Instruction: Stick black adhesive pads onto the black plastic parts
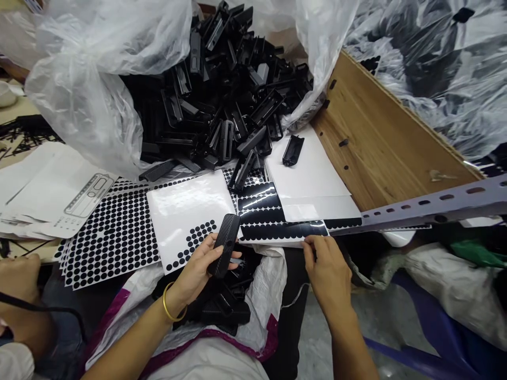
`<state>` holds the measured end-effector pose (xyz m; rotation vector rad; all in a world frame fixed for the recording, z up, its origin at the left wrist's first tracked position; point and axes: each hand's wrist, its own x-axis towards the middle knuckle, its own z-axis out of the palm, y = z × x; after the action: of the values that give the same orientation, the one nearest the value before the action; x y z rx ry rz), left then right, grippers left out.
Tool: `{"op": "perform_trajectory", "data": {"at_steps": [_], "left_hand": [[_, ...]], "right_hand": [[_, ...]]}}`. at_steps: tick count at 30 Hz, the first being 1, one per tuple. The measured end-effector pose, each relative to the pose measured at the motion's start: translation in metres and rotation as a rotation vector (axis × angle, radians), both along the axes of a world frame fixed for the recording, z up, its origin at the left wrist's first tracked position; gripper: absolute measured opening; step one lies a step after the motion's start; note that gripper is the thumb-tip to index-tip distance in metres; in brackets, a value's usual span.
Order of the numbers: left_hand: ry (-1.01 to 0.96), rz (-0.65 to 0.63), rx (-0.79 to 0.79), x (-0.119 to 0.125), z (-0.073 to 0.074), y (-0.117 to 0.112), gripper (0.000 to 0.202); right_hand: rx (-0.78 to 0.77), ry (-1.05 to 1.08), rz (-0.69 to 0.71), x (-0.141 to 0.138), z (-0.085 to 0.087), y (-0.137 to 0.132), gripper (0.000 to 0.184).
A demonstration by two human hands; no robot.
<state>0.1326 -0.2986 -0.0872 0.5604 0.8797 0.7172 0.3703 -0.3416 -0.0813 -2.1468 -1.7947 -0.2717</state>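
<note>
My left hand point(198, 269) is closed around a black ribbed plastic part point(224, 244), held upright over a white woven sack point(253, 311) that holds more black parts. My right hand point(327, 269) rests at the near edge of a glossy sticker sheet point(277, 216) covered with black oval stickers, its fingertips pinched at the sheet's edge. What lies between those fingertips is too small to make out. A sheet with a few black round dots point(190, 211) lies just above my left hand.
A large heap of black plastic parts point(229, 89) spills from a clear plastic bag point(87, 95) at the back. Dotted sticker sheets point(114, 232) lie at left, a wooden board point(380, 142) and perforated metal bar point(435, 206) at right. Another person's hand point(18, 285) is at lower left.
</note>
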Motion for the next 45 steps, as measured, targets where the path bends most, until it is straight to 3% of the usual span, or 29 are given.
{"op": "perform_trajectory", "data": {"at_steps": [5, 9, 14, 17, 27, 35, 38, 45], "left_hand": [[-0.058, -0.019, -0.026, 0.005, -0.002, 0.000, 0.029], [-0.127, -0.044, -0.046, 0.004, -0.003, -0.001, 0.032], [-0.171, -0.072, -0.044, -0.004, -0.005, 0.000, 0.036], [-0.151, -0.073, -0.052, -0.007, -0.006, 0.000, 0.039], [-0.097, -0.104, -0.087, -0.006, -0.007, -0.003, 0.037], [-0.087, -0.131, -0.081, -0.008, -0.009, -0.002, 0.040], [-0.081, -0.129, -0.081, -0.008, -0.009, -0.002, 0.040], [-0.065, -0.095, -0.089, -0.009, -0.011, -0.003, 0.042]], "right_hand": [[-0.081, 0.059, 0.167, -0.007, 0.007, -0.002, 0.025], [-0.216, 0.531, 0.364, -0.042, 0.014, 0.002, 0.021], [-0.271, 1.117, 0.293, -0.077, 0.020, 0.018, 0.017], [-0.383, 1.323, 0.289, -0.085, 0.018, 0.026, 0.017], [-0.561, 1.230, 0.283, -0.092, 0.011, 0.030, 0.016], [-0.642, 1.345, 0.278, -0.088, 0.006, 0.034, 0.018], [-0.638, 1.361, 0.276, -0.089, 0.005, 0.034, 0.018], [-0.541, 1.150, 0.296, -0.096, 0.007, 0.033, 0.017]]}}
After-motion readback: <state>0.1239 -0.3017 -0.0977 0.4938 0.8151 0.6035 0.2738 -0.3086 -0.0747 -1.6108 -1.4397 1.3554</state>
